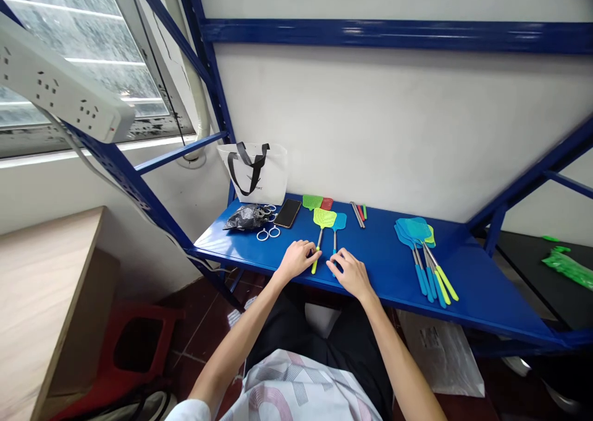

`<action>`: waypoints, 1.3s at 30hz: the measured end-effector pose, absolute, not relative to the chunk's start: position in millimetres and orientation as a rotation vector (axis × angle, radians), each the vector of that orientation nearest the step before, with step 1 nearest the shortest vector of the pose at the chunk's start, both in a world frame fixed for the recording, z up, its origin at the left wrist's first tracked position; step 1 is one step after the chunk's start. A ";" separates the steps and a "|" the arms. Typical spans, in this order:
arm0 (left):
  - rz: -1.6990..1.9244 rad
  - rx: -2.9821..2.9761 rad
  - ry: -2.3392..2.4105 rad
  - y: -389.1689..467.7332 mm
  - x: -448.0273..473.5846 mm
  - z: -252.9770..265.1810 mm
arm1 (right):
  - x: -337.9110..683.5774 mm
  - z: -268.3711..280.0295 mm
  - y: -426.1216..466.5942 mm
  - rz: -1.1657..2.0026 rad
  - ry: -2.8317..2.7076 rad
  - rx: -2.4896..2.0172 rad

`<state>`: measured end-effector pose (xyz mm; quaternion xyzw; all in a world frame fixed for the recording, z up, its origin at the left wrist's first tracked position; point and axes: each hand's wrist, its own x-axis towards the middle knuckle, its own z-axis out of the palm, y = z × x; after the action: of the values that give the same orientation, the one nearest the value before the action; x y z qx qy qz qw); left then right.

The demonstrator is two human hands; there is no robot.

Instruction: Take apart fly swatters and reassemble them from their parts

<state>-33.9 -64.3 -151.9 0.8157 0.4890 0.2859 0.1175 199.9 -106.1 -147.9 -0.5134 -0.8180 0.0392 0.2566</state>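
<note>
My left hand (298, 260) rests on the blue table with its fingers curled at the handle of a yellow-green fly swatter (325, 218). The swatter lies flat with its head pointing away from me. Just to the right, my right hand (351, 271) has thumb and fingers around the handle of a blue fly swatter (340, 221), partly hiding it. The yellow-green head slightly overlaps the blue one. Behind them lie a green swatter head (312, 202) and a red swatter head (327, 204).
On the right lies a pile of blue and yellow-green fly swatters (414, 229). Short rods (357, 214) lie near the wall. At left are a phone (288, 213), white rings (262, 235), a black plastic bag (248, 217) and a white tote bag (273, 180). Blue frame posts (491, 229) flank the table.
</note>
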 end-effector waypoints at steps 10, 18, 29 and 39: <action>0.937 2.349 1.508 -56.1 -48.4 -161.4 | 255.5 -164.5 -81.1 -0.029 -2.047 -1.481; 0.830 2.471 1.593 -56.3 -43.4 -167.9 | 255.2 -171.6 -78.0 -0.088 -2.087 -1.558; 0.828 2.460 1.579 -56.5 -44.5 -165.9 | 253.9 -169.1 -79.3 -0.088 -2.078 -1.552; 0.811 2.452 1.584 -57.0 -44.3 -163.6 | 253.6 -168.9 -79.2 -0.087 -2.082 -1.559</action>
<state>-44.3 -57.0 -163.6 0.8080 0.5222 0.2671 0.0560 253.6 -79.2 -168.9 -0.5776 -0.7710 -0.0323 0.2662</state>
